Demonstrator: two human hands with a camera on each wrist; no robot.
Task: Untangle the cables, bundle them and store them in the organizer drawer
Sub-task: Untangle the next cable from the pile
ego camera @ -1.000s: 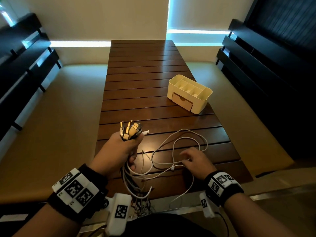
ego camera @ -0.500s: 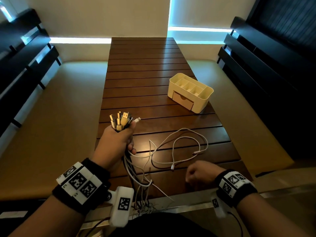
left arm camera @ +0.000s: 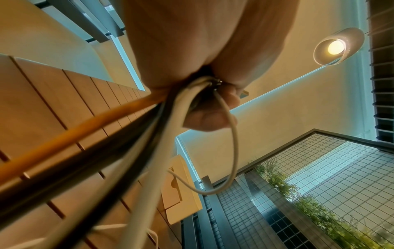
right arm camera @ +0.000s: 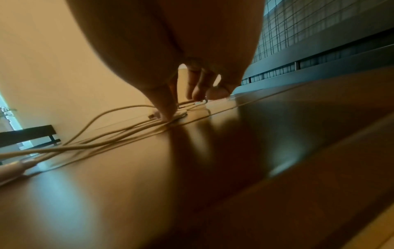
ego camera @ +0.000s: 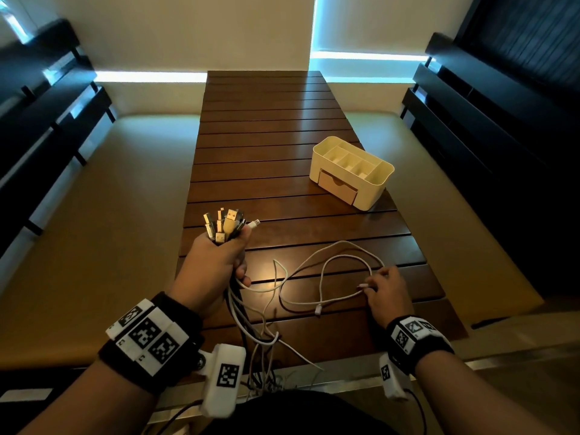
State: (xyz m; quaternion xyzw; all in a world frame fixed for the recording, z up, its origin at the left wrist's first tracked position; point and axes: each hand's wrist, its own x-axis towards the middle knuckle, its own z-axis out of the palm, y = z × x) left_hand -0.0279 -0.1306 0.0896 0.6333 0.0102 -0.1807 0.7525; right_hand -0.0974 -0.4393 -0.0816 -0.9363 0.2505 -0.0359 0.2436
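My left hand is raised over the table's near left and grips a bundle of cables, the USB plugs sticking up out of the fist. Orange, black and white cords hang from that hand toward the table's near edge. A loose white cable lies looped on the wood. My right hand rests at the loop's right side. There its thumb presses the cable onto the table, the fingers straight beside it. The cream organizer stands farther right, its drawer closed.
The slatted wooden table runs away from me, with tan cushioned benches on both sides. Dark slatted backrests line the outer edges. A tangle of cable tails hangs over the near edge.
My left hand lifted the bundle a little up and away. My right hand drew back toward the near edge as a fist, then reached out right onto the cable loop.
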